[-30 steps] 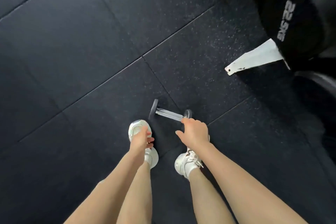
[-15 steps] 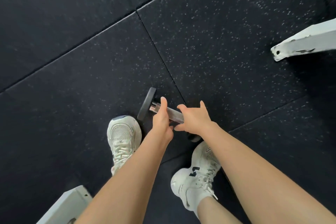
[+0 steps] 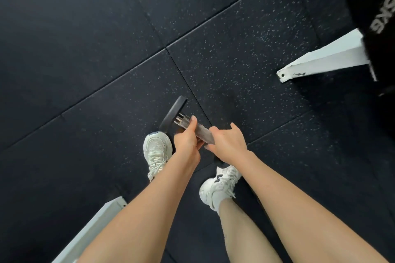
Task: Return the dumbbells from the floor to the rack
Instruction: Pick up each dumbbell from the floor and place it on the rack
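Observation:
A small dumbbell (image 3: 173,113) with thin black end plates and a knurled metal handle lies on the dark rubber floor just ahead of my two white shoes. My left hand (image 3: 187,137) is wrapped around the left part of the handle, thumb along the bar. My right hand (image 3: 229,144) grips the right part of the handle, and it hides most of the right end plate. A large black dumbbell head (image 3: 378,6) with white weight lettering sits on the rack at the upper right.
A white rack foot (image 3: 320,60) juts onto the floor at the right, below the big dumbbell. Another white frame piece (image 3: 94,228) shows at the lower left. My left shoe (image 3: 156,149) and right shoe (image 3: 220,186) stand close behind the dumbbell. Dark floor tiles surround them.
Both hands came down onto the dumbbell handle and closed on it. My head has dropped closer to the floor, so the dumbbell looks larger and the rack foot shifted right.

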Tool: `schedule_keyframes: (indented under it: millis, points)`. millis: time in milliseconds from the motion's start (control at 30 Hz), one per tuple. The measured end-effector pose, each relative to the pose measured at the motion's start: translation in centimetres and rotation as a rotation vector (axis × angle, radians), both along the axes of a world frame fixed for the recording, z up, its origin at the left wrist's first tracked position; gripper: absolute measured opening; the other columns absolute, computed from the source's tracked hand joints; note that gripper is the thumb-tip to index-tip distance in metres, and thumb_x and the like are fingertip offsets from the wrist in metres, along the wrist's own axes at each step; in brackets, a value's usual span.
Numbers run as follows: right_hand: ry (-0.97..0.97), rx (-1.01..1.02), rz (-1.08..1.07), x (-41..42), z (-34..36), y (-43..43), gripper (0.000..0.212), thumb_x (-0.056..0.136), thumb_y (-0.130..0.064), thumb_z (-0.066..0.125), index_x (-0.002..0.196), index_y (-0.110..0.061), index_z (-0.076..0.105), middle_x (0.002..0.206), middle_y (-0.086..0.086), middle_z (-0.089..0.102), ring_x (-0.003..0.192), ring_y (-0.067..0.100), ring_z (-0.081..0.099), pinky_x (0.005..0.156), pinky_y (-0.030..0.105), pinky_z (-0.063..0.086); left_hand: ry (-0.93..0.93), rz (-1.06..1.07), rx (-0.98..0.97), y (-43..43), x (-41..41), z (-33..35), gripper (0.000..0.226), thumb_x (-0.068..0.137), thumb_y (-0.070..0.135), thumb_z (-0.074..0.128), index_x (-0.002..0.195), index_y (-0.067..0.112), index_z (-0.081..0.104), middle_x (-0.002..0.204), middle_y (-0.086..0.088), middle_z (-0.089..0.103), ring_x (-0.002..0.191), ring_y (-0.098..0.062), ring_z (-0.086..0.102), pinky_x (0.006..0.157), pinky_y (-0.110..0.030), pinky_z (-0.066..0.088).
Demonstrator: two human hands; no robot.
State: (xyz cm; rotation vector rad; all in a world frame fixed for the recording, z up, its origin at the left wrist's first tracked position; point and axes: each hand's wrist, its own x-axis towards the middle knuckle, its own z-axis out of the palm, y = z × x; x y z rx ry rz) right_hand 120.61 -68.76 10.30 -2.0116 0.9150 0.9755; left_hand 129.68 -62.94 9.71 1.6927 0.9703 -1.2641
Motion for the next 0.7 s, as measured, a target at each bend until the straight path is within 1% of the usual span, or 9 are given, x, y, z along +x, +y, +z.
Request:
schedule_keyframes:
  millis: [100, 200, 267, 367, 433, 500, 567, 633, 700]
  points:
    - [-0.022, 0.000, -0.072, -0.3, 9.7, -1.6, 0.030, 0.094, -0.040, 0.051, 0.110, -0.015, 0.052, 0.095, 0.003, 0.071, 0.095, 0.025, 0.066, 0.120, 0.042, 0.015, -0.057, -0.017, -0.014, -2.1, 0.0, 9.6, 0.042, 0.081, 0.026, 0.073, 0.113, 0.002, 0.060, 0.107, -0.017, 0.069, 0.089, -0.027, 0.069, 0.072, -0.033, 0.058]
    - [-0.055, -0.028, -0.152, -1.0, 20.0, -3.4, 0.028, 0.094, -0.041, 0.050, 0.107, -0.017, 0.053, 0.095, 0.002, 0.072, 0.097, 0.025, 0.065, 0.119, 0.041, 0.016, -0.085, -0.071, -0.095, -4.2, -0.2, 19.9, 0.024, 0.080, 0.022, 0.074, 0.096, 0.008, 0.062, 0.101, -0.015, 0.069, 0.094, -0.031, 0.068, 0.074, -0.036, 0.058]
    - [-0.076, -0.070, -0.203, -1.7, 26.9, -4.4, 0.027, 0.094, -0.042, 0.050, 0.107, -0.018, 0.053, 0.098, 0.001, 0.072, 0.099, 0.024, 0.065, 0.119, 0.041, 0.017, -0.093, -0.127, -0.156, -5.7, -0.5, 26.8, 0.022, 0.079, 0.020, 0.075, 0.092, 0.008, 0.062, 0.096, -0.015, 0.069, 0.091, -0.032, 0.069, 0.074, -0.039, 0.058]
    - [-0.092, -0.152, -0.287, -2.6, 35.8, -5.7, 0.030, 0.094, -0.043, 0.048, 0.113, -0.020, 0.054, 0.103, 0.002, 0.072, 0.105, 0.024, 0.064, 0.119, 0.041, 0.018, -0.133, -0.232, -0.228, -8.1, -0.9, 35.6, 0.023, 0.077, 0.022, 0.077, 0.087, 0.008, 0.063, 0.089, -0.014, 0.069, 0.085, -0.032, 0.068, 0.068, -0.037, 0.058]
    - [-0.118, -0.197, -0.366, -3.2, 40.9, -6.7, 0.032, 0.095, -0.044, 0.047, 0.116, -0.020, 0.054, 0.103, 0.003, 0.072, 0.107, 0.024, 0.062, 0.116, 0.040, 0.023, -0.175, -0.313, -0.277, -10.1, -1.3, 40.7, 0.023, 0.076, 0.023, 0.078, 0.082, 0.009, 0.062, 0.085, -0.012, 0.068, 0.083, -0.031, 0.068, 0.068, -0.037, 0.058]
    - [-0.141, -0.224, -0.448, -3.6, 45.3, -8.0, 0.034, 0.094, -0.045, 0.048, 0.116, -0.019, 0.055, 0.105, 0.006, 0.071, 0.109, 0.026, 0.060, 0.109, 0.038, 0.034, -0.221, -0.382, -0.321, -12.3, -1.6, 44.9, 0.024, 0.075, 0.024, 0.079, 0.077, 0.011, 0.059, 0.080, -0.010, 0.066, 0.080, -0.031, 0.066, 0.068, -0.038, 0.058]
    - [-0.161, -0.275, -0.495, -3.9, 48.6, -9.5, 0.037, 0.093, -0.046, 0.050, 0.116, -0.018, 0.057, 0.110, 0.008, 0.070, 0.109, 0.029, 0.061, 0.099, 0.038, 0.041, -0.268, -0.447, -0.350, -14.7, -1.8, 48.5, 0.031, 0.072, 0.026, 0.081, 0.082, 0.007, 0.059, 0.083, -0.013, 0.066, 0.080, -0.032, 0.067, 0.064, -0.037, 0.058]
    - [-0.195, -0.323, -0.559, -4.0, 50.9, -11.5, 0.039, 0.090, -0.049, 0.052, 0.115, -0.020, 0.058, 0.110, 0.007, 0.070, 0.106, 0.031, 0.063, 0.090, 0.036, 0.046, -0.313, -0.487, -0.399, -17.3, -1.9, 51.3, 0.041, 0.069, 0.029, 0.083, 0.090, 0.002, 0.060, 0.089, -0.017, 0.068, 0.081, -0.033, 0.068, 0.066, -0.040, 0.059]
    - [-0.221, -0.347, -0.615, -3.8, 52.6, -13.8, 0.040, 0.089, -0.051, 0.052, 0.115, -0.022, 0.060, 0.110, 0.005, 0.070, 0.105, 0.030, 0.064, 0.085, 0.034, 0.050, -0.352, -0.542, -0.454, -20.0, -1.8, 53.5, 0.042, 0.069, 0.030, 0.083, 0.092, 0.001, 0.062, 0.089, -0.017, 0.069, 0.079, -0.033, 0.068, 0.068, -0.042, 0.059]
